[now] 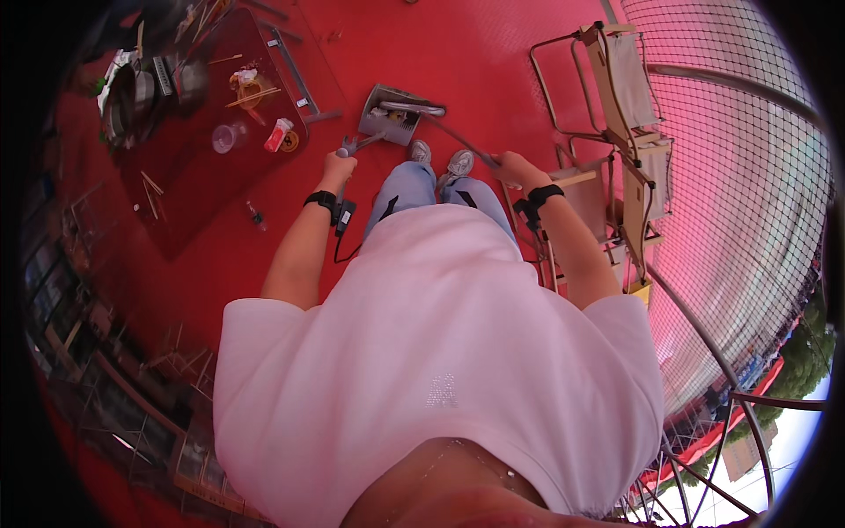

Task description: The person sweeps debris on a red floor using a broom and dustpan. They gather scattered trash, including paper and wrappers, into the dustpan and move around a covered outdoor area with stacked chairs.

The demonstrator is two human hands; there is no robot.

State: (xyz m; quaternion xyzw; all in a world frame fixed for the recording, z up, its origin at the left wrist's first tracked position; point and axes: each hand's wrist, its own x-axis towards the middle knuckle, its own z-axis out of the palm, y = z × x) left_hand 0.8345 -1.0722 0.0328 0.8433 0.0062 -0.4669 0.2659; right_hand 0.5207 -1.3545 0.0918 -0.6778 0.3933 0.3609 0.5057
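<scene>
My left hand (338,169) is closed around the grey handle of a long-handled dustpan (398,138), whose pan rests on the red floor just beyond my shoes. Some litter lies inside the pan. My right hand (519,170) grips the handle of a broom (462,140). The broom's head reaches over the dustpan's opening, and its bristles are hard to make out. Both wrists wear black straps with small dark devices.
A dark table (191,191) at the left bears a clear plastic cup (224,137), chopsticks (253,98) and crumpled waste. A small bottle (255,216) shows near its edge. Folding chairs (620,86) stand at the right, beside black netting (739,132) and metal bars.
</scene>
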